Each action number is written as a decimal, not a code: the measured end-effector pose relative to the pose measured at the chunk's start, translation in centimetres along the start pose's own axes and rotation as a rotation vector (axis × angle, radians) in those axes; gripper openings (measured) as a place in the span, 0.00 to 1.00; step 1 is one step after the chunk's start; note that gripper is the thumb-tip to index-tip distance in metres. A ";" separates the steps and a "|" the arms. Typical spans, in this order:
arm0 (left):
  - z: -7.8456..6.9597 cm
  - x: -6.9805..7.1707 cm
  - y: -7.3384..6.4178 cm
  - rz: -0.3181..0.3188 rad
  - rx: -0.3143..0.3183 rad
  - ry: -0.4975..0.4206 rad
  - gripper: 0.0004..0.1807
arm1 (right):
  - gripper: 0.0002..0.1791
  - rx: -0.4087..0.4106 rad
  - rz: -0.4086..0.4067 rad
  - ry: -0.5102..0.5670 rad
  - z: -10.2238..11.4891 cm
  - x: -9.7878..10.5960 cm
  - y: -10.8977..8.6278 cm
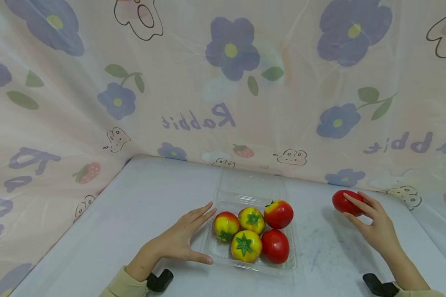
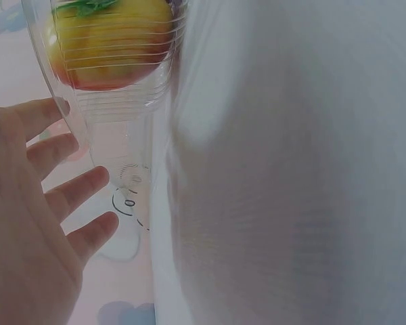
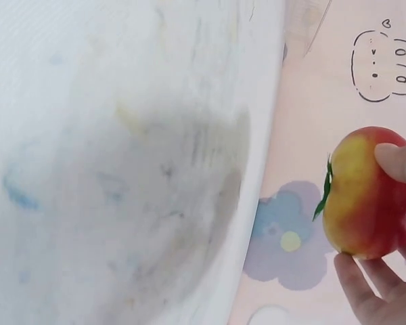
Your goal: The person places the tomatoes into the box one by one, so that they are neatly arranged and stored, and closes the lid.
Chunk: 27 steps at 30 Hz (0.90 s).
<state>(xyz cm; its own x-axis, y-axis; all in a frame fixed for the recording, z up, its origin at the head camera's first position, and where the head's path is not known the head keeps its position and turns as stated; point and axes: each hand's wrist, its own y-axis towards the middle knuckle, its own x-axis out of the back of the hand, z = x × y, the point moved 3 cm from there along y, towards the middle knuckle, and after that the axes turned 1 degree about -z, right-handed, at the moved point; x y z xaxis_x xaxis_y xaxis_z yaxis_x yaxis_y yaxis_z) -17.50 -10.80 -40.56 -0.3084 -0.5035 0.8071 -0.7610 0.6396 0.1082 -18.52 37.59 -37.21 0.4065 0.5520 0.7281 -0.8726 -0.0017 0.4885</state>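
Observation:
In the head view my right hand grips a red-and-yellow tomato above the right part of the table. The right wrist view shows the thumb on one side of this tomato, fingers on the other, and its green leafy top facing left. My left hand lies with spread fingers at the left side of a clear plastic clamshell box. In the left wrist view its fingertips are at the box wall; I cannot tell how firmly they touch. Several tomatoes sit inside the box.
The box's clear lid lies folded back behind it. A white cover spreads over the table, smudged to the right of the box. A printed curtain with flowers and rabbits hangs along the back and left edges.

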 end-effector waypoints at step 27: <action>0.1 -0.2 0.0 -0.001 0.020 -0.006 0.62 | 0.32 0.140 -0.069 0.069 4.1 -0.3 -0.1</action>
<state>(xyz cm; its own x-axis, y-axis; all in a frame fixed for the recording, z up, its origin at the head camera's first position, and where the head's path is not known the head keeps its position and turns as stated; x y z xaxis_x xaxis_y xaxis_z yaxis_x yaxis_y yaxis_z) -17.52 -10.76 -40.80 -0.3112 -0.5074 0.8036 -0.7724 0.6276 0.0971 -17.49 33.99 -35.52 0.4402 0.6109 0.6580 -0.7951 -0.0752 0.6017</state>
